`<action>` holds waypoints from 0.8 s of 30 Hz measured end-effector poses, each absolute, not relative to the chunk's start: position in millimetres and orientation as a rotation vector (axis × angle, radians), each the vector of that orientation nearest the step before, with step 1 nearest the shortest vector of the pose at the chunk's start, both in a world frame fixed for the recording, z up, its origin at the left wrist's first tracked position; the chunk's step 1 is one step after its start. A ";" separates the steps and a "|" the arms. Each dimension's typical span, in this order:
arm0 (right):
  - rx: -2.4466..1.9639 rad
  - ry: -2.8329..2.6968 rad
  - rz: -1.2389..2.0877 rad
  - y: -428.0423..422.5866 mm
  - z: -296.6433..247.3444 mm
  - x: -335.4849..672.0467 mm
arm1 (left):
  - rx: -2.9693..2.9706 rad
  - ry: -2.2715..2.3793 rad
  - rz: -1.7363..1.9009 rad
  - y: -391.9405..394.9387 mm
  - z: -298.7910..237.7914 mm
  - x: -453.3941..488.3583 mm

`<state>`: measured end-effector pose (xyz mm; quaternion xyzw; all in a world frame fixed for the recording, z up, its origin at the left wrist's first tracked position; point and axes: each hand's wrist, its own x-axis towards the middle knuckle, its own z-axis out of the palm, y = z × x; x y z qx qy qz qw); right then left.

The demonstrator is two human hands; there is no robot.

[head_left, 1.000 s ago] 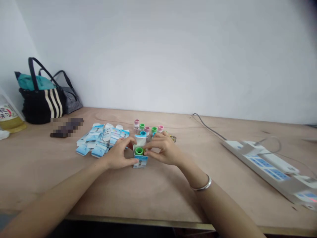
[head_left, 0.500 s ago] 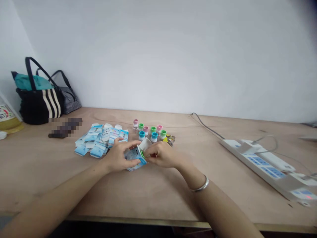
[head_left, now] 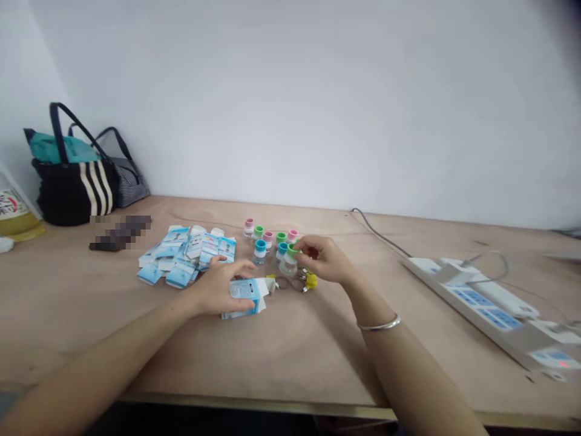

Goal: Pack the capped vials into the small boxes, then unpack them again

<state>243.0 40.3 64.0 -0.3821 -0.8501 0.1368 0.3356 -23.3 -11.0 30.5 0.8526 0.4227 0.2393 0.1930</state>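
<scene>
My left hand (head_left: 222,287) is wrapped round a small blue and white cardboard box (head_left: 242,289) lying on its side, its end flaps open to the right. With its fingertips my right hand (head_left: 320,257) pinches the green rim of a small clear bottle (head_left: 288,264). The bottle is just in front of a group of similar ones, among them a blue-topped bottle (head_left: 260,249) and a pink-topped bottle (head_left: 249,226). Below my right hand lies a looped cord-like item with yellow parts (head_left: 311,280); its kind is unclear. What the box holds is hidden.
A pile of flattened blue and white boxes (head_left: 181,257) lies left of the bottles. A white power strip (head_left: 472,303) with plugs and cords stretches along the right. Two bags (head_left: 75,188), a blurred dark object (head_left: 120,233) and a jug of yellow liquid (head_left: 20,221) sit at the left.
My right hand has left the box opening and moved right and up to a green-topped bottle, now gripped. The box has tipped flatter in my left hand, and no green shows in its opening.
</scene>
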 end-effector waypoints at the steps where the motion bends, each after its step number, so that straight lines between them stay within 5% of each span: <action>1: -1.007 -2.205 0.299 41.0 63.2 239.4 | 2.394 1.177 0.669 -10.5 30.6 -23.9; 11: -1.275 -2.425 -0.186 43.6 42.9 194.7 | 2.465 1.172 0.688 -11.5 30.1 -27.9; 24: -1.480 -2.721 0.292 27.7 56.9 207.4 | 2.516 1.126 0.677 -12.1 28.9 -31.7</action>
